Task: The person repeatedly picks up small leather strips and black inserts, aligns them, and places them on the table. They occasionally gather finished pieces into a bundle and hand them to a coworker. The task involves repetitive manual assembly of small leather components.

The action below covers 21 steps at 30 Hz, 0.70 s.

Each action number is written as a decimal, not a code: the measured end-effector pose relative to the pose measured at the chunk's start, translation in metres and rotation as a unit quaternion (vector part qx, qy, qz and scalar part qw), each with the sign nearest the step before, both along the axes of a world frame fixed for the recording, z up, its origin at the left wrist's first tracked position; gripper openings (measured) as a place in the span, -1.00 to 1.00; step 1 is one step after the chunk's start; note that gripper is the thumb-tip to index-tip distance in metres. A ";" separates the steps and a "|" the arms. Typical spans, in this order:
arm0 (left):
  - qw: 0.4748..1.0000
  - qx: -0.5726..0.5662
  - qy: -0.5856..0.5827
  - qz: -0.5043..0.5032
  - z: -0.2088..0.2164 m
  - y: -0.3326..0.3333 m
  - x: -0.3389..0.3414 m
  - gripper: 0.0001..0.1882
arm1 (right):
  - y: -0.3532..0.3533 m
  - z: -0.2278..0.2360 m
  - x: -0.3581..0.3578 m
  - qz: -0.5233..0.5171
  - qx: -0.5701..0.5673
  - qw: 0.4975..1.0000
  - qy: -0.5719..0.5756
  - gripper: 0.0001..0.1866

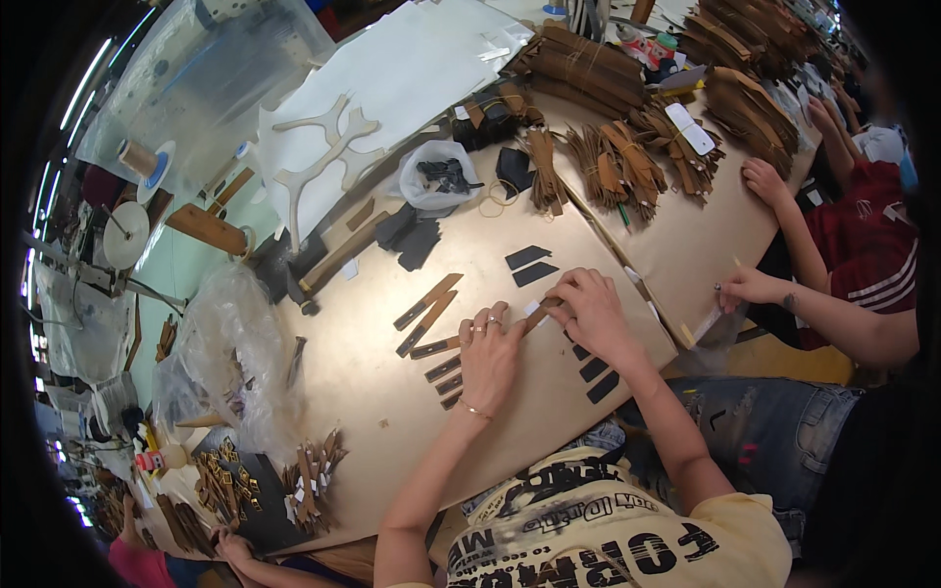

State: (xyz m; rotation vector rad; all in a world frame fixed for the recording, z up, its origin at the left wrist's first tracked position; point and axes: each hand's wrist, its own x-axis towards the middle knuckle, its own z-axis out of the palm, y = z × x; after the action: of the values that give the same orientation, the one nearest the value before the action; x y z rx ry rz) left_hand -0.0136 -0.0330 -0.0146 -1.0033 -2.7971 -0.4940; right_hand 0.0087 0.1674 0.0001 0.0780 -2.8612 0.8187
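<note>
We have a brown strip (535, 316) at the desk (363, 372), between our two hands. The right hand (592, 309) pinches its right-hand end, thumb and fingers together. The left hand (490, 355) lies over the work; we cannot tell whether its fingers grip. Two black pieces (530, 258) lie just beyond. We judge the step to be positioning the strip; the next move calls for steady finger pressure and aligned edges.
</note>
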 end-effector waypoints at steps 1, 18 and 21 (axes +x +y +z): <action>0.999 0.026 -0.007 0.023 0.002 -0.001 -0.001 -0.67 | -0.003 -0.001 -0.001 -0.016 -0.002 1.000 -0.003 -0.72; 0.948 0.297 -0.093 0.061 0.030 -0.011 0.015 -0.41 | 0.016 0.038 -0.001 0.065 -0.143 0.984 -0.089 -0.78; 0.915 0.317 -0.249 0.029 0.046 -0.019 0.015 -0.59 | 0.002 0.064 0.005 0.103 -0.177 0.970 -0.128 -0.75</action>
State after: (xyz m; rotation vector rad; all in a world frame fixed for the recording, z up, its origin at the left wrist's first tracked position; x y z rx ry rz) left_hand 0.0012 -0.0520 0.0312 -0.7077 -2.6856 -1.7149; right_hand 0.0133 0.1698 0.0640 0.2445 -2.9169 1.4687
